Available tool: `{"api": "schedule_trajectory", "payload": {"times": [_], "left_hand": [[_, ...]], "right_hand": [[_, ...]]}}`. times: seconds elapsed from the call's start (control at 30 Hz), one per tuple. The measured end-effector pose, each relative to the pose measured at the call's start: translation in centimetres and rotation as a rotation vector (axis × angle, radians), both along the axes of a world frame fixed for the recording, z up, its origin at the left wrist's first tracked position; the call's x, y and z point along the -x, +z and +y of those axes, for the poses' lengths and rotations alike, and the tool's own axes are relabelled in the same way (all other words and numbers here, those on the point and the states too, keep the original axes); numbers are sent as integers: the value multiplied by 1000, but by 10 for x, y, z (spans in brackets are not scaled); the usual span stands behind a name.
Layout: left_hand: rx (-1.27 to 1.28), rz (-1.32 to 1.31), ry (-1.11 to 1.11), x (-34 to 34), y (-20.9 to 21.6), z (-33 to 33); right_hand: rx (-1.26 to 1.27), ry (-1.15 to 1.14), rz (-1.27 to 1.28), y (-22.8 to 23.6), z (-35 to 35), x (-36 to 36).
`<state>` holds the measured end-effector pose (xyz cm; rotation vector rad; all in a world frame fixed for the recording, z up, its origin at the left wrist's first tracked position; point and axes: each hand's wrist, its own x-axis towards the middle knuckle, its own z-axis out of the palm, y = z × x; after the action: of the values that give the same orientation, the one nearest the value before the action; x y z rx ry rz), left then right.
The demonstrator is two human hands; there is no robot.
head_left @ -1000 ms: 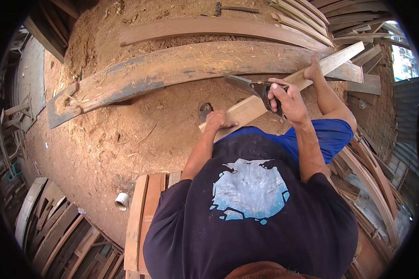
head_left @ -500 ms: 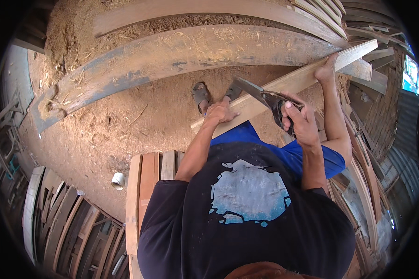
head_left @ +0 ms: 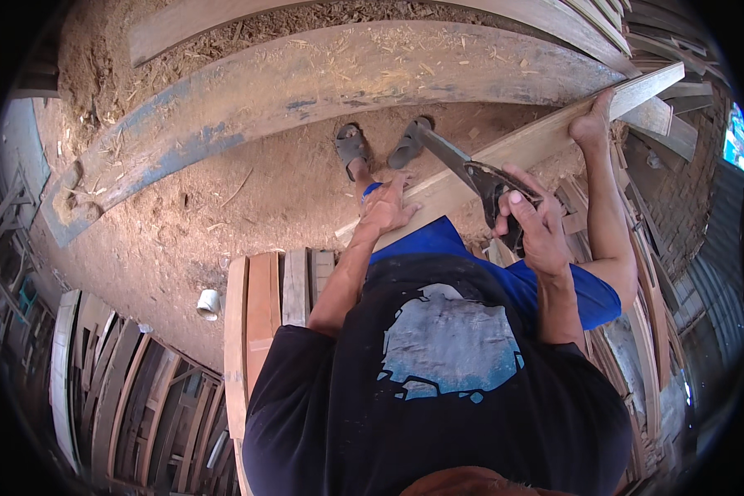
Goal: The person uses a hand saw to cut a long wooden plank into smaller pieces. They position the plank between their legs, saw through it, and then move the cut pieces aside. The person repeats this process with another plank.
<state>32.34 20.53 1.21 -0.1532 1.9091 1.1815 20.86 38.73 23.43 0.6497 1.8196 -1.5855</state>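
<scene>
My right hand (head_left: pixel 533 223) is closed round the black handle of a hand saw (head_left: pixel 448 155), whose grey blade points away to the upper left, above the plank. A pale wooden plank (head_left: pixel 546 136) slants from near my lap up to the far right. At its near left end my left hand (head_left: pixel 388 208) grips it, thumb on the upper face and fingers over the far edge. My bare right foot (head_left: pixel 591 128) presses on the plank toward its far end. Whether the saw's teeth touch the wood, I cannot tell.
A long, curved-looking board (head_left: pixel 331 70) strewn with shavings lies beyond my sandals (head_left: pixel 351 145). A white cup-like container (head_left: pixel 208 304) is on the dirt floor at left. Stacked timber (head_left: pixel 140 397) fills the lower left, with more planks (head_left: pixel 649 331) along the right.
The view has shifted slightly, with the floor board sitting higher in it. The left sandal shows more fully. Both hands keep their grips on plank and saw.
</scene>
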Motion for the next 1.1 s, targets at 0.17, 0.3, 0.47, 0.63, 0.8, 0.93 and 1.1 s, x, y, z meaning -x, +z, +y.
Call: {"api": "schedule_trajectory", "payload": {"times": [0.17,0.3,0.47,0.63,0.8,0.93,1.1], "left_hand": [[-74,-27,14,3,-5,-3],[-63,-15,30,2,-9,3],[-155,13,105,3,-9,4],[-210,34,94,3,-16,3],[-223,8,96,14,-10,2],[-237,61,103,7,-23,8],[-265,92,136,5,-27,9]], "right_hand": [[-32,-25,-79,-16,4,-3],[-38,-32,-123,-21,3,-2],[-39,-46,-161,-26,3,0],[-35,-65,-207,-32,5,1],[-45,-42,-204,-37,3,-1],[-56,-32,-217,-40,4,-1],[-67,2,-215,-40,3,0]]}}
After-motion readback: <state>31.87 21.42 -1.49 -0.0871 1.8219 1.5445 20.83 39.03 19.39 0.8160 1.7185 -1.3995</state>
